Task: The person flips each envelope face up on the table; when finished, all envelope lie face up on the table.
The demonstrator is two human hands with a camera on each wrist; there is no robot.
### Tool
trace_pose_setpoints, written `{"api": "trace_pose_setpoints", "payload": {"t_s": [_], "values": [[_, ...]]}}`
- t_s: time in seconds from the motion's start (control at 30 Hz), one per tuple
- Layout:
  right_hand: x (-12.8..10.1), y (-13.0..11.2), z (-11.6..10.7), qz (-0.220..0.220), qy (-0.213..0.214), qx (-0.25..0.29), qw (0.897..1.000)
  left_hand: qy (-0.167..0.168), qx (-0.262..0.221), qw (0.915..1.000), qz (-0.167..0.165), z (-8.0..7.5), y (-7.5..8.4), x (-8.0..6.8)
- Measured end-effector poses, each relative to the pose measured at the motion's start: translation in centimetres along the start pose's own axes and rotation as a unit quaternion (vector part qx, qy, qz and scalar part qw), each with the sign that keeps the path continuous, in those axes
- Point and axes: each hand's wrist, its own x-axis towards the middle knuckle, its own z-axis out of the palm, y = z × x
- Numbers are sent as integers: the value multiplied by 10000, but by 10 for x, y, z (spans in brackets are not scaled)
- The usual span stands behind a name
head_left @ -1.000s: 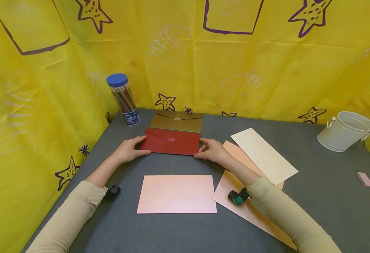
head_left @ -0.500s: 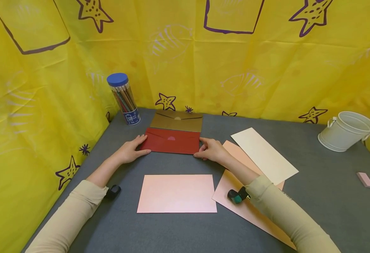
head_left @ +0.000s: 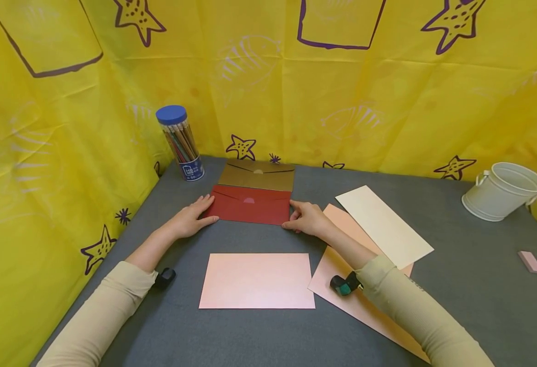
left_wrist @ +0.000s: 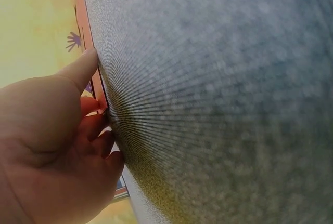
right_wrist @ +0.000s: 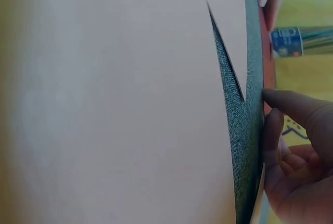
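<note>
The gold envelope [head_left: 256, 176] is partly covered along its near edge by the red envelope [head_left: 249, 204]. A cream sheet [head_left: 383, 225] and the right sleeve [head_left: 415, 311] hide much of the pink sheet [head_left: 346, 285] beneath. The pencil tub [head_left: 182, 143] label is too small to read. Both wrist views are blurred close-ups, with each hand cut off by the frame edge.

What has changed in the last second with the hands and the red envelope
Nothing visibly changed. The left hand and right hand stay at the two short ends of the red paper envelope, which lies flat on the grey table.
</note>
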Motion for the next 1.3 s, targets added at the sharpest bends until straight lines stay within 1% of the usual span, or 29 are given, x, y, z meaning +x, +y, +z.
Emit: {"api": "trace_pose_setpoints", "payload": {"t_s": [0.33,0.53,0.77,0.93,1.17,1.3], "values": [[0,-1,1,-129,-87,-215,9996,-60,-12,10000,27,1,-1,0],[0,0,0,-90,-138,-239,9996,-127,-25,9999,3,1,-2,2],[-3,-1,-2,-265,-109,-218,9994,-139,-16,9999,-4,1,-2,2],[-1,0,0,-142,-91,-195,9997,-149,-2,9999,-32,1,-2,1],[0,1,1,-81,-49,-264,9996,-208,-1,9998,-56,0,0,0],[-1,0,1,-31,-46,-215,9998,-238,-17,9997,-67,-1,1,0]]}}
